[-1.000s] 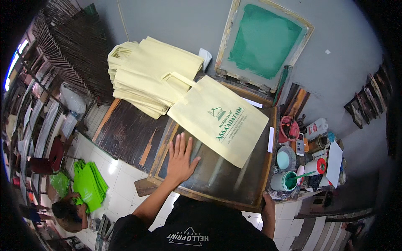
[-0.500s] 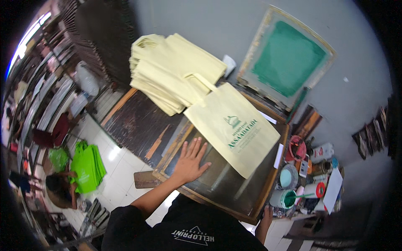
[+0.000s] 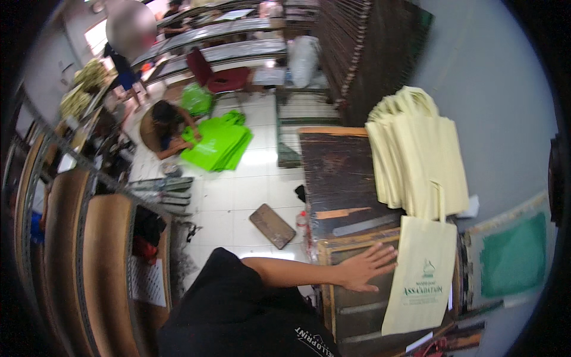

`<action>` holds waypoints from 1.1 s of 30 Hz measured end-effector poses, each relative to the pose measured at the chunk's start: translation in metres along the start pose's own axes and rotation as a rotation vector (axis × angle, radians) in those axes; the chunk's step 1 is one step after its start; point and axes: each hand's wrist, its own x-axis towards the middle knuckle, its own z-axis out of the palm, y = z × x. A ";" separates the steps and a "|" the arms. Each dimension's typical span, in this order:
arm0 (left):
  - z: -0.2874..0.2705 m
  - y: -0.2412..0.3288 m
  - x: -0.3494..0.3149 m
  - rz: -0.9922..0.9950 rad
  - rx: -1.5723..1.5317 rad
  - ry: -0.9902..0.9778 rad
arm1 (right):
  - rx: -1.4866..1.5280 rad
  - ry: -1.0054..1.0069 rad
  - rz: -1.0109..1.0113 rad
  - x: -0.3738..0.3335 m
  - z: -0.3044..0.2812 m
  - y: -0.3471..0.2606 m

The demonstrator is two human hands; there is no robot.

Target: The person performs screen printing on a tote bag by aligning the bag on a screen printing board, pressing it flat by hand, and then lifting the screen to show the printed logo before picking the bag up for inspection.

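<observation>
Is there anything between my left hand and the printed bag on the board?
Nothing visible. The left hand lies flat on the dark board with its fingertips right at the near edge of the cream bag; whether they touch it is unclear. The right hand is out of view.

A cream tote bag (image 3: pixel 421 273) with green print lies beside a green-meshed screen (image 3: pixel 514 256); bright green bags (image 3: pixel 217 143) beyond.
</observation>
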 end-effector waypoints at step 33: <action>-0.008 0.001 0.006 -0.051 0.089 -0.115 | 0.089 0.195 0.047 -0.038 -0.047 0.038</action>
